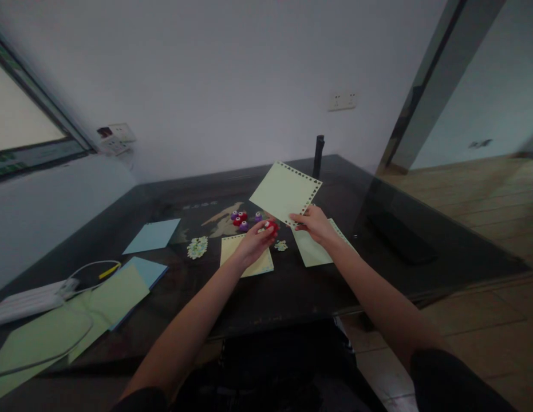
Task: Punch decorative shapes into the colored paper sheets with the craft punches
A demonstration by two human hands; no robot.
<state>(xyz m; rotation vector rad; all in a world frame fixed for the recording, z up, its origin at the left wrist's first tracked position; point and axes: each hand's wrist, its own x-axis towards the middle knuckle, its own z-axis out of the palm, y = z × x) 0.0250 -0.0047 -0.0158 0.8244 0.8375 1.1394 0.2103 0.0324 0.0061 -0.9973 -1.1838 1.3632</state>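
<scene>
My left hand is closed around a small red craft punch. Pinched at its lower right corner, a pale green sheet is held up by my right hand; rows of small punched holes run along two of its edges. Beyond my left hand stands a cluster of red and purple punches, with a purple one a little apart. Under my left forearm lies a cream sheet with holes along its top. Another pale green sheet rests below my right hand. Small heaps of paper cut-outs lie on the table.
Blue sheets and green sheets lie at the left of the dark table, near a white power strip with a trailing cable. A black upright object stands at the back; a dark flat object lies at right.
</scene>
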